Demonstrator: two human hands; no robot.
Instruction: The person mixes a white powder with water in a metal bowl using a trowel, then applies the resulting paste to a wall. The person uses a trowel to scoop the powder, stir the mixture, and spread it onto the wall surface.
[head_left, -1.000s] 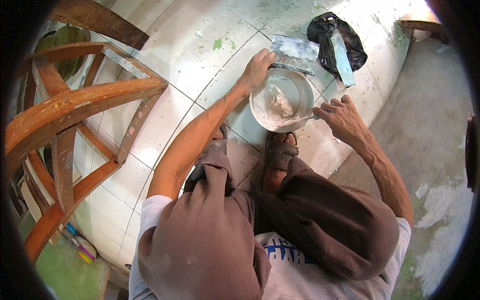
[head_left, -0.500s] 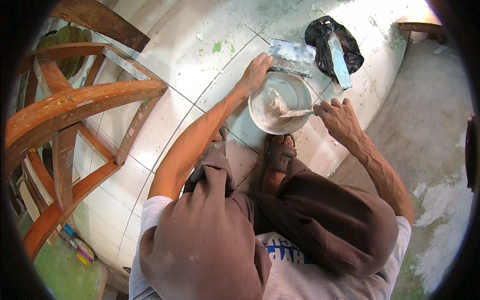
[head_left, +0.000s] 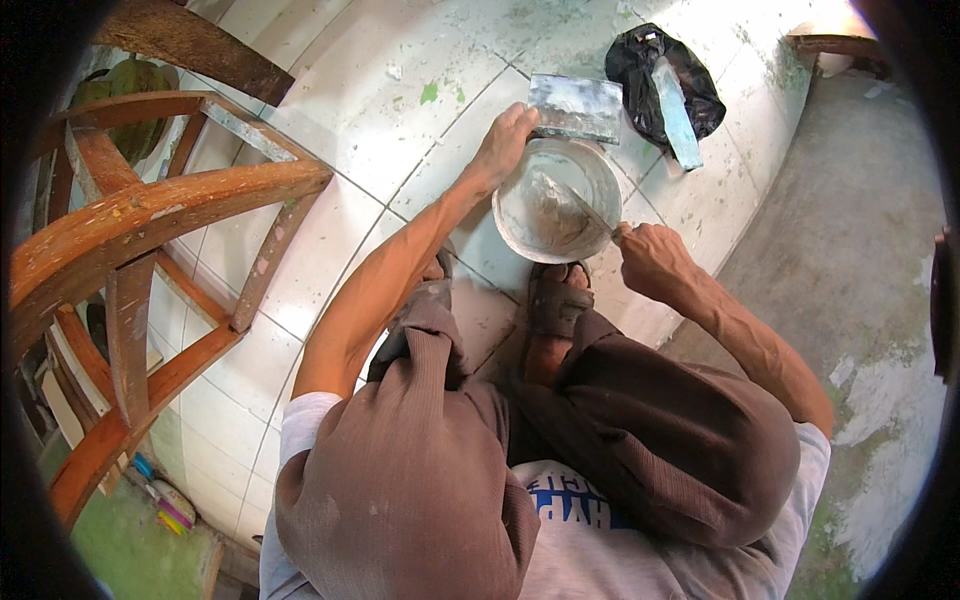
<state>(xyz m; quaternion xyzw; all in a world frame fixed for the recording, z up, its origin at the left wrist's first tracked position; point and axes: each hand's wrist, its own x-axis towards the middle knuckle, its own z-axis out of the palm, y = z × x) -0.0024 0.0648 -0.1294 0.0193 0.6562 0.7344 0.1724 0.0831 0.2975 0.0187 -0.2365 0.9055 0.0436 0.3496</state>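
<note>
A round white bucket [head_left: 503,226] stands on the tiles in front of my feet, with whitish paste smeared on its inner wall and floor. My right hand [head_left: 655,262] is closed around the handle of a putty knife [head_left: 592,212], whose blade slants over the rim into the paste. At the bucket's far left side, my left hand [head_left: 508,142] is closed at the near left corner of a rectangular plate [head_left: 575,106] with grey-white smears. This plate lies just beyond the bucket's far rim. The undersides of my left fingers are hidden.
Beyond the bucket, a light-blue flat strip [head_left: 677,115] lies across a crumpled black plastic bag [head_left: 635,65]. A wooden chair frame [head_left: 180,200] fills the left side. My sandalled foot [head_left: 560,295] is close to the bucket. Rough grey concrete [head_left: 800,270] borders the tiles at right.
My right hand has turned and moved slightly down and left. The putty knife's blade has swung from nearly level to a steep slant in the bucket. My left hand keeps its place at the plate.
</note>
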